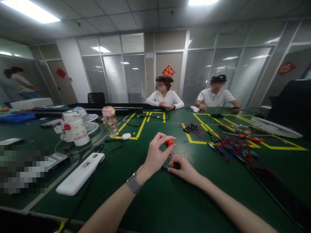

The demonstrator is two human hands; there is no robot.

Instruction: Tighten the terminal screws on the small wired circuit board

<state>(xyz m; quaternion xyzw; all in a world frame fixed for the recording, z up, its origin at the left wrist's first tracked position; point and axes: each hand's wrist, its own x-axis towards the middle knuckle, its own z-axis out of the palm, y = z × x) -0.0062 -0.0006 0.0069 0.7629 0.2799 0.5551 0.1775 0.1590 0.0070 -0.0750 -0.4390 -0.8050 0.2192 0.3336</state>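
Table (170, 200): green, yellow tape outlines.
Left side: white power strip (80, 174), white jug (74, 128), pink-lidded bottle (110, 121), small fan (88, 120).
Right side: pile of red-blue wired parts (233, 150), red-handled screwdriver (245, 136).
Far edge: two seated people in white shirts (165, 97) (216, 95).

On the green counter (170, 207) the left hand (155, 155) sits just left of the right hand (184, 168), a small orange-handled tool (169, 144) upright between them. A long white power strip (80, 173) lies to their left, with a white patterned jug (74, 127) and a clear pink-lidded bottle (110, 121) behind it. A tangle of red and blue wired connectors (228, 147) spreads to the right, a red-handled screwdriver (247, 137) beyond it. Two seated people in white shirts (165, 97) are at the far edge.
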